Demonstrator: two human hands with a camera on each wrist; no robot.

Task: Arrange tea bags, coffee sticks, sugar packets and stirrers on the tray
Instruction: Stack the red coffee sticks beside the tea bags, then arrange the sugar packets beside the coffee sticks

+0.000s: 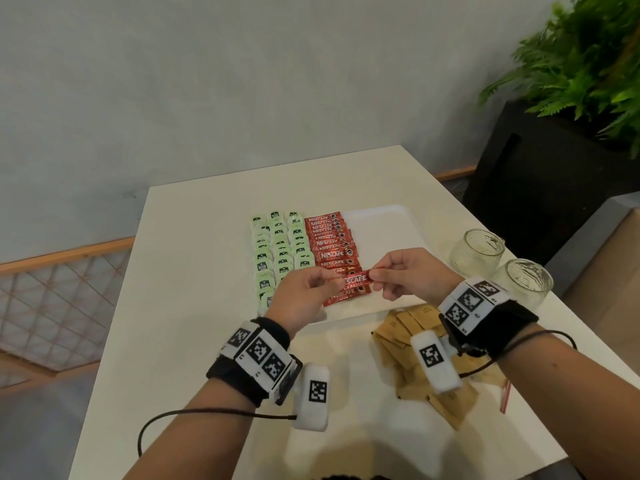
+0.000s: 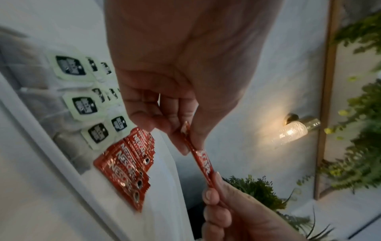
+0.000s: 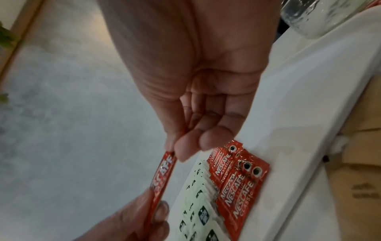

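A red coffee stick (image 1: 353, 280) (image 2: 203, 160) (image 3: 163, 176) hangs just above the white tray (image 1: 384, 220), held by its two ends. My left hand (image 1: 304, 292) pinches its left end and my right hand (image 1: 405, 271) pinches its right end. Below it a column of red coffee sticks (image 1: 332, 251) (image 3: 237, 182) lies on the tray, beside three columns of green tea bags (image 1: 277, 251) (image 2: 82, 104). Brown sugar packets (image 1: 405, 337) lie in a loose pile on the table near my right wrist.
Two glass jars (image 1: 479, 252) (image 1: 526, 284) stand at the table's right edge. A red-striped stirrer (image 1: 505, 396) lies by the sugar pile. The tray's right half (image 1: 388, 237) is bare. A black planter (image 1: 554, 161) with ferns stands beyond the table.
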